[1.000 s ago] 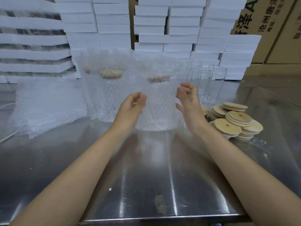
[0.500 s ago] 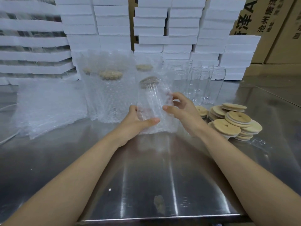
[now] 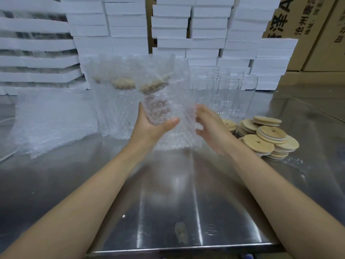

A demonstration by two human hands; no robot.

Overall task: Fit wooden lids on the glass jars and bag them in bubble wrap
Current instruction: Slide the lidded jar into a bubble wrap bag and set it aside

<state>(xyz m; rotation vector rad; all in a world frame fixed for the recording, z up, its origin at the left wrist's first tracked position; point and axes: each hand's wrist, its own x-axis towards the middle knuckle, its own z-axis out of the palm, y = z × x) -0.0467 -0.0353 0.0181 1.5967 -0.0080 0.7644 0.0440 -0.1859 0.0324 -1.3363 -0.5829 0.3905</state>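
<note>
Bubble wrap everywhere in the head view, and the left hand (image 3: 153, 126) has a bagged jar (image 3: 158, 101) lifted off the steel table (image 3: 168, 202), fingers behind it and thumb across the front, wrapped around its lower part. It leans, its wooden lid (image 3: 154, 85) tipped up to the right inside the bag. The right hand (image 3: 209, 126) sits just right of it with fingers loosely spread against the loose edge of the bubble bag (image 3: 179, 131), gripping nothing firmly that I can make out.

Far left of the hold, finished bagged jars (image 3: 115, 101) stand together. Far right, bare glass jars (image 3: 224, 94) wait, with a pile of wooden lids (image 3: 261, 139) nearer on the right.

The risk, as I judge it: slick film over glass, one hand, a tilt. The jar could slide through the wrap, or swing into the standing ones beside it and topple them.
</note>
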